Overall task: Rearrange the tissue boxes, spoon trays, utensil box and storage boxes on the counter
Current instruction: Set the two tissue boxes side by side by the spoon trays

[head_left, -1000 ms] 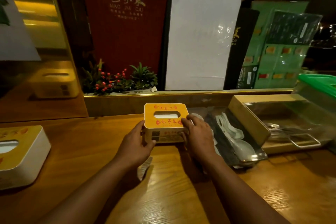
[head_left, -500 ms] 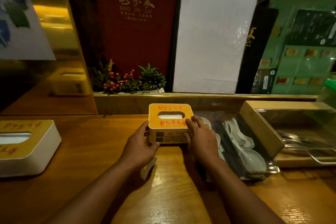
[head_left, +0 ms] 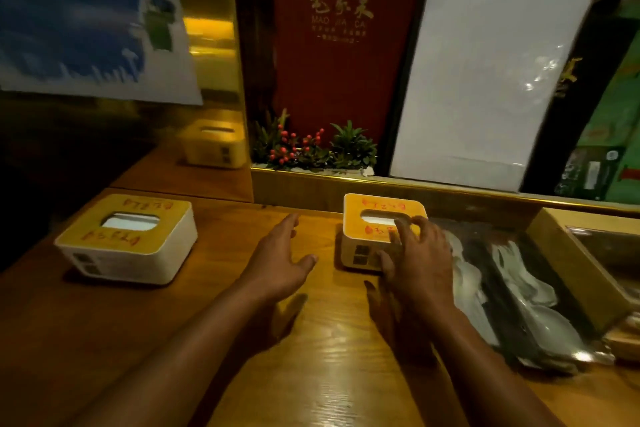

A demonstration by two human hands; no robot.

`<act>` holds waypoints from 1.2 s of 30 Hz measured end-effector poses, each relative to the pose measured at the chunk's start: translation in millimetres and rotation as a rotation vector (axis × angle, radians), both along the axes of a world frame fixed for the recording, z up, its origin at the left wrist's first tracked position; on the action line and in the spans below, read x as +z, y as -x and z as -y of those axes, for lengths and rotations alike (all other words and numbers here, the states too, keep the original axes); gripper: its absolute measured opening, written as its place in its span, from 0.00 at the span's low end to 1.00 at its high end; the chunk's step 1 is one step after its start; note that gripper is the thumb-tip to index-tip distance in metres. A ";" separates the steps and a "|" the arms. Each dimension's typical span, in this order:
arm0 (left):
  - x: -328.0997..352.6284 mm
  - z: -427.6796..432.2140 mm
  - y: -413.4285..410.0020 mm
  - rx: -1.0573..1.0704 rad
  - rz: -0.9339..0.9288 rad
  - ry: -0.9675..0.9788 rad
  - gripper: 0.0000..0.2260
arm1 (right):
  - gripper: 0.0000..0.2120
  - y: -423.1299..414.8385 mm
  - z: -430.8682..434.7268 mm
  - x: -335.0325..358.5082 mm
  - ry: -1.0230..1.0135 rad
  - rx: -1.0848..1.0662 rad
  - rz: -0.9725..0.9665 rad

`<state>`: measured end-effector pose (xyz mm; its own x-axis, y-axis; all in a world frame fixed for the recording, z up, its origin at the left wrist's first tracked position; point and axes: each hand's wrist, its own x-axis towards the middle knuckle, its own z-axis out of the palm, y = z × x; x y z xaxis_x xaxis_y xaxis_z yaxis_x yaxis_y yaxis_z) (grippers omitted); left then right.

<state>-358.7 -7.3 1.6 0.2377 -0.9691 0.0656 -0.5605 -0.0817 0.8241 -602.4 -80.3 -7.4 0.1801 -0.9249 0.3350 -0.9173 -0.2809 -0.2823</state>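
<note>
Two tissue boxes are sitting on the wooden bench (head_left: pixel 311 357). The near tissue box (head_left: pixel 377 218), orange top with red characters and a white slot, is standing flat at mid-bench, close to the gold ledge (head_left: pixel 433 189) at the back. The left tissue box (head_left: pixel 128 239), same orange top and white sides, is sitting well apart to the left, turned at an angle.

The right hand (head_left: pixel 415 260) is resting on the near tissue box, fingers (head_left: pixel 403 227) spread loosely over the top's front right corner, thumb against the front face with the dark labels. Not a firm clamp, the hand is lying open on it. The left hand (head_left: pixel 277 260) is hovering over bare bench just left of that box, fingers extended and spread, palm down, gripping nothing, not touching the box.

Just right of the near tissue box a spoon tray (head_left: pixel 540 329) is lying with white spoons (head_left: pixel 519 274) under clear wrap, blurred. Further right a gold-edged utensil box (head_left: pixel 568 260) is sitting at the frame edge, contents too dark to tell.

Behind the ledge: a small plant with red berries (head_left: pixel 311 149), a red menu board (head_left: pixel 339 45) with gold characters, a white wrapped panel (head_left: pixel 485 73) leaning upright. A mirrored wall panel on the left is showing a reflected tissue box (head_left: pixel 214 146).
</note>
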 end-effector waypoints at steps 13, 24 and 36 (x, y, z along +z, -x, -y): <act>18.3 -116.1 -253.0 0.584 0.248 0.044 0.26 | 0.32 -285.8 -102.4 -3.4 -0.134 0.541 0.135; -9.9 -92.4 -291.3 0.184 -0.228 -0.026 0.22 | 0.19 -299.2 -89.4 -15.3 0.044 0.348 0.085; -21.8 6.7 -145.6 -0.013 -0.220 0.082 0.24 | 0.21 -154.0 -27.9 5.3 0.074 0.020 -0.173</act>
<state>-213.1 -13.9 -20.2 0.2424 -0.9658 0.0925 -0.3674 -0.0031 0.9301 -448.4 -52.4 -2.0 0.2591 -0.8946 0.3641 -0.9443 -0.3139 -0.0993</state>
